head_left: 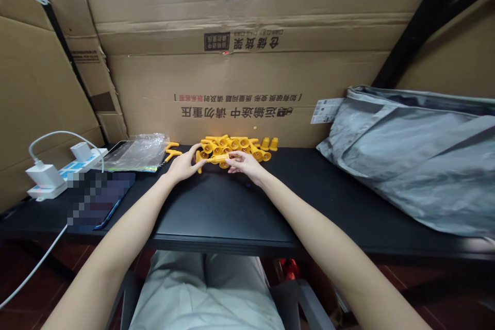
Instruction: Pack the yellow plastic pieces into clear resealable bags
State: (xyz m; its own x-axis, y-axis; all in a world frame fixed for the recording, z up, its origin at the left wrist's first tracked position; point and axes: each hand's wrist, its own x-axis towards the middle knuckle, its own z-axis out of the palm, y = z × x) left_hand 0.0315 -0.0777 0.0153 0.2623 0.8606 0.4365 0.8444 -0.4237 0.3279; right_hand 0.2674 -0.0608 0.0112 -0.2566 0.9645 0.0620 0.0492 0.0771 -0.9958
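Observation:
Above the table, in front of a heap of yellow plastic parts, I hold a yellow plastic T-handled piece (218, 158) level between my hands. My left hand (184, 165) is closed on its left end, where the crossbar sticks up and down by the fingertips. The fingers of my right hand (248, 166) pinch the right end, partly hiding it. Whether this is one part or two fitted together, I cannot tell. Just behind lies the heap of yellow cup-shaped parts (234, 143), several with open mouths facing me.
Two yellow cups (269, 143) stand right of the heap. Yellow Y-shaped parts (172, 152) lie left, beside a clear plastic bag (139, 152). A phone (102, 201) and a white power strip (75, 167) are farther left. A grey bag (410, 160) occupies the right; cardboard (247, 77) walls the back.

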